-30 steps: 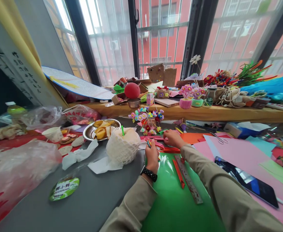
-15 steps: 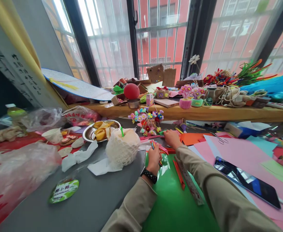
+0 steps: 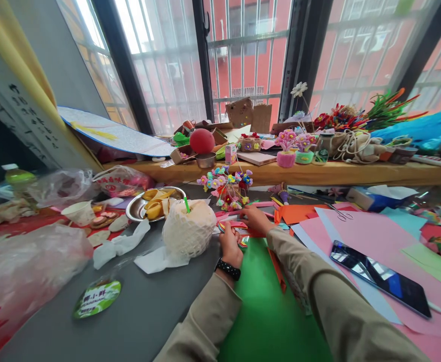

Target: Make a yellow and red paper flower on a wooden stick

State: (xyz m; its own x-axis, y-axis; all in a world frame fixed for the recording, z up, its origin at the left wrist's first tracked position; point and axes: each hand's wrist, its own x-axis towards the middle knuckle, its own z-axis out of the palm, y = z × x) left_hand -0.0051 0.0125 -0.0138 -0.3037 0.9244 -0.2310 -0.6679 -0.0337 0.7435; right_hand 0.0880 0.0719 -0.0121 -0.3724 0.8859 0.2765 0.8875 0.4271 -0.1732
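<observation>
My left hand [image 3: 231,245], with a black dotted band on its wrist, is closed around a bundle of multicoloured folded paper strips [image 3: 244,242]. My right hand [image 3: 257,220] is just beyond it, its fingers bent down on pink paper strips [image 3: 230,217] lying at the far end of the green sheet [image 3: 265,311]. Its fingertips are partly hidden. A folded orange paper strip [image 3: 277,269] lies on the green sheet, beside my right sleeve. The ruler [image 3: 302,296] is mostly covered by that sleeve.
Left of my hands stands a coconut in white foam netting [image 3: 189,229], near a metal plate [image 3: 133,211] of banana peels. Pipe-cleaner flowers [image 3: 228,188] stand behind. To the right lie coloured papers [image 3: 374,226], scissors [image 3: 343,215] and a phone [image 3: 382,279].
My right hand has shifted left and nearer, from a green strip to the pink strips. The left hand has moved slightly left with its bundle. The ruler is now more covered by my sleeve.
</observation>
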